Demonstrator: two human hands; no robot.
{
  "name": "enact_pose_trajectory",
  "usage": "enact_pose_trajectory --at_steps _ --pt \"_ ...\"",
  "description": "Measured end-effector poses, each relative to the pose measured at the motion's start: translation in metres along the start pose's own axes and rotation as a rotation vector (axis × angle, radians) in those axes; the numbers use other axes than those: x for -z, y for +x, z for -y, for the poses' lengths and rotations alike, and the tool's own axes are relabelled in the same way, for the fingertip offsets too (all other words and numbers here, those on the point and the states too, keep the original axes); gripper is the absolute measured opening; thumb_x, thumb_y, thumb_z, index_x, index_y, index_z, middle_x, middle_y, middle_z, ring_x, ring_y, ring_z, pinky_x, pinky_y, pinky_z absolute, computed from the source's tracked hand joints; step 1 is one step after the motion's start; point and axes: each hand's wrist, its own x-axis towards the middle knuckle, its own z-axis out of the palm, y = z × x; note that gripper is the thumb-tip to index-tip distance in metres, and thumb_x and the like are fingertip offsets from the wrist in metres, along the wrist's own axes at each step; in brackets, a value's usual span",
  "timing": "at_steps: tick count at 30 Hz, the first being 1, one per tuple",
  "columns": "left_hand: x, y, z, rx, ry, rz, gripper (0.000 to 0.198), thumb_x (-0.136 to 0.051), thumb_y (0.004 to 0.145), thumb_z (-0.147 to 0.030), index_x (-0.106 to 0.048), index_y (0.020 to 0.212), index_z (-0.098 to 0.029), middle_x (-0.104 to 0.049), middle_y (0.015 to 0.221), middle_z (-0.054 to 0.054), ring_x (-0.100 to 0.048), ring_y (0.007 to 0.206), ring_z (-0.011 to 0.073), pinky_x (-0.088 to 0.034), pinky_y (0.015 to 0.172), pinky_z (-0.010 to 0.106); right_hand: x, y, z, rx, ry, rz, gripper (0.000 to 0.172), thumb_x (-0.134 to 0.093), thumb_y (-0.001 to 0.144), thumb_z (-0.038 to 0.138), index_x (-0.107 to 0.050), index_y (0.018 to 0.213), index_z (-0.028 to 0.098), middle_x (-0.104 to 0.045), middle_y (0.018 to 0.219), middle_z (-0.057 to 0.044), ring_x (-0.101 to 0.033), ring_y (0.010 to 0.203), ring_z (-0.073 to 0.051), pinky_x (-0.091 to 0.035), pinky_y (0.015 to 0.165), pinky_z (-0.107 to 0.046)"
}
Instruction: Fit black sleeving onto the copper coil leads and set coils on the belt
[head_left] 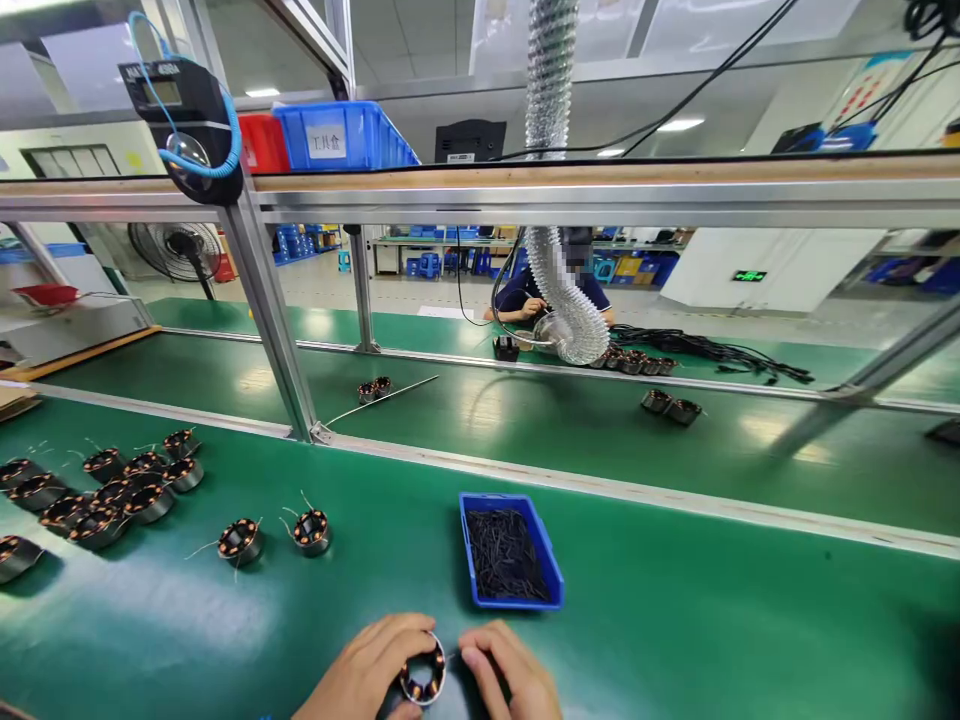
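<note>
At the bottom edge of the head view my left hand (371, 668) wraps around a round motor stator (423, 677) with copper windings and a metal ring. My right hand (510, 673) sits just to its right, fingertips touching the stator's rim. Right beyond my hands lies a small blue tray (555, 565) filled with short black tubes. Two loose stators (240, 541) (312, 531) with thin wire leads rest on the green mat to the left.
A cluster of several more stators (112, 490) lies at the far left. An aluminium post (270, 320) and rail (600, 485) separate my mat from the green conveyor belt. Across it, another person (525, 300) works beside a silver flexible duct (570, 310) and black cables (712, 350).
</note>
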Motion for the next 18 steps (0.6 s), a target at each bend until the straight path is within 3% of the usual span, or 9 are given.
enact_pose_trajectory --at_steps 5,18 --pt "-0.0007 0.0007 -0.0023 -0.028 0.019 -0.032 0.051 -0.065 0.089 -0.020 -0.045 0.136 -0.029 -0.058 0.142 0.008 -0.056 0.130 0.0249 -0.047 0.111 0.036 -0.0011 -0.0013 -0.0010 0.051 -0.049 -0.023 0.018 -0.050 0.100 0.021 -0.065 0.091 0.025 -0.069 0.081 0.001 -0.068 0.076 -0.012 -0.055 0.073 -0.017" --pt "-0.0004 0.0029 -0.0058 -0.086 0.072 -0.099 0.046 -0.065 0.092 -0.025 -0.045 0.134 -0.027 -0.061 0.138 0.007 -0.059 0.125 0.0212 -0.050 0.107 0.033 -0.0053 -0.0041 0.0013 0.096 -0.097 -0.025 0.014 -0.051 0.100 0.018 -0.062 0.095 0.025 -0.067 0.083 0.000 -0.067 0.077 -0.014 -0.055 0.072 -0.021"
